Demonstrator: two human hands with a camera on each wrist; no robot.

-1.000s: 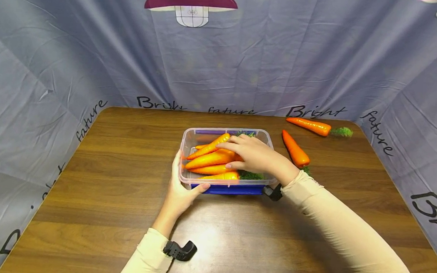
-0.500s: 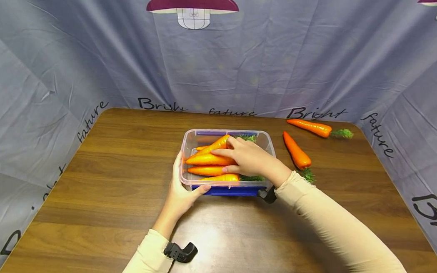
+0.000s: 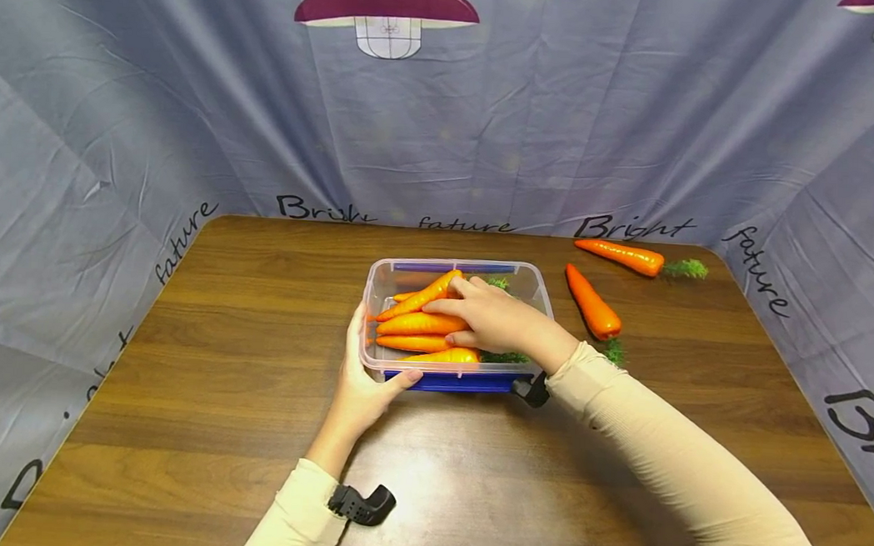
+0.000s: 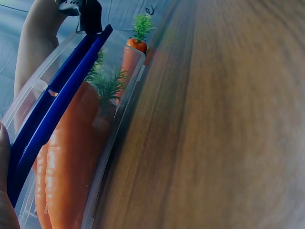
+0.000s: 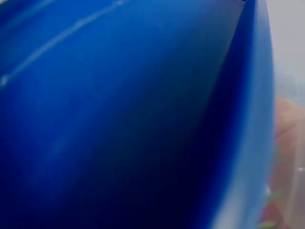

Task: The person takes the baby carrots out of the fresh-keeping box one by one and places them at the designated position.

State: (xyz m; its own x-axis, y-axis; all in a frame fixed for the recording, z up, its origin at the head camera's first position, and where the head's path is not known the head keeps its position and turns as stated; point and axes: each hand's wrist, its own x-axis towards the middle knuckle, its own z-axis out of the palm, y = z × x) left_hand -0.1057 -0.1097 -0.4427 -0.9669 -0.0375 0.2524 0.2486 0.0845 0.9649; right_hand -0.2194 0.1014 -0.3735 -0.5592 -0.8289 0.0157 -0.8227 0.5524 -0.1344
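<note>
Blue flap [image 5: 119, 119] blurry in right wrist view

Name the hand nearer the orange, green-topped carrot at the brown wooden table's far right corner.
Right. The right hand is in the clear plastic box, left of the carrot; the left hand, farther, holds the box's left end.

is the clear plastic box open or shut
Open: no lid covers the clear plastic box, and the right hand reaches in over its rim onto the carrots.
</note>
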